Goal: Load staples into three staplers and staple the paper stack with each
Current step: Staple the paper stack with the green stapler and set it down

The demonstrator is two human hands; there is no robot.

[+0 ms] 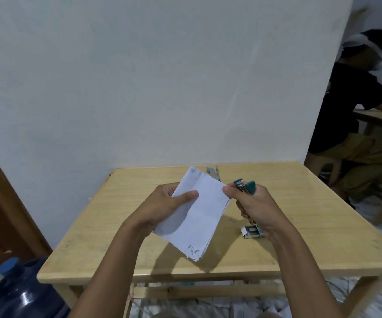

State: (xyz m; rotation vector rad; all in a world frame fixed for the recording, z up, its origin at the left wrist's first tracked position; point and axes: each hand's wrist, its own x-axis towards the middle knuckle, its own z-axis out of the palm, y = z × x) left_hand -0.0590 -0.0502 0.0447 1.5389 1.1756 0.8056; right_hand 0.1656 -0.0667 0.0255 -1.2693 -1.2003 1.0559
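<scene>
My left hand (162, 205) holds a white paper stack (199, 216) tilted above the wooden table (323, 226), thumb on top. Staple marks show at the stack's far corner and near its bottom corner. My right hand (252, 205) grips a green stapler (245, 186) upright, its jaws open just beside the stack's right corner. A light blue stapler (214, 172) lies at the table's far edge behind the paper, partly hidden. An open staple box (253, 231) rests on the table under my right wrist.
A white wall rises right behind the table. A blue water jug (22, 292) stands on the floor at the lower left. Another person (357, 106) sits at a second table on the right. Papers litter the floor beneath.
</scene>
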